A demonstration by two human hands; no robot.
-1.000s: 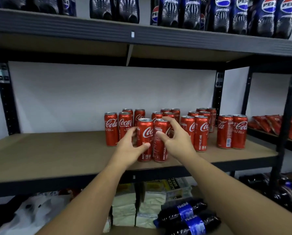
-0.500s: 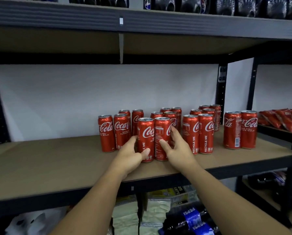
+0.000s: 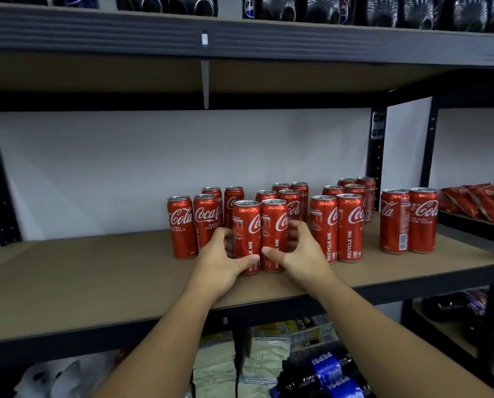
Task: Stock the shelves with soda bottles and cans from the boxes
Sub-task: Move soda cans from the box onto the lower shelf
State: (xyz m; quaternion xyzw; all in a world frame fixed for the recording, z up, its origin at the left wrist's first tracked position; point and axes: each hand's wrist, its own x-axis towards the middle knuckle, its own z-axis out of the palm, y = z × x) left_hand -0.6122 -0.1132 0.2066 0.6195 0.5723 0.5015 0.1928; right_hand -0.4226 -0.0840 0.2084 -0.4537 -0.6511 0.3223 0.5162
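Two red Coca-Cola cans stand side by side on the brown middle shelf (image 3: pixel 96 271), just in front of several more upright red cans (image 3: pixel 336 225). My left hand (image 3: pixel 225 262) wraps the left can (image 3: pixel 245 225), thumb across its lower front and fingers behind it. My right hand (image 3: pixel 300 254) wraps the right can (image 3: pixel 274 222) the same way, thumb on the front and fingers round its right side. Both cans are upright and touch each other.
Two more cans (image 3: pixel 408 219) stand apart at the right. Pepsi bottles (image 3: pixel 383 10) line the top shelf. Red snack packs (image 3: pixel 475 199) lie on the neighbouring rack. Below are cardboard packs (image 3: pixel 263 357) and lying Pepsi bottles (image 3: pixel 329 372). The shelf's left half is bare board.
Both hands have slid down the two front cans and closed round their lower halves. The cans stay upright on the shelf. The view has shifted slightly.
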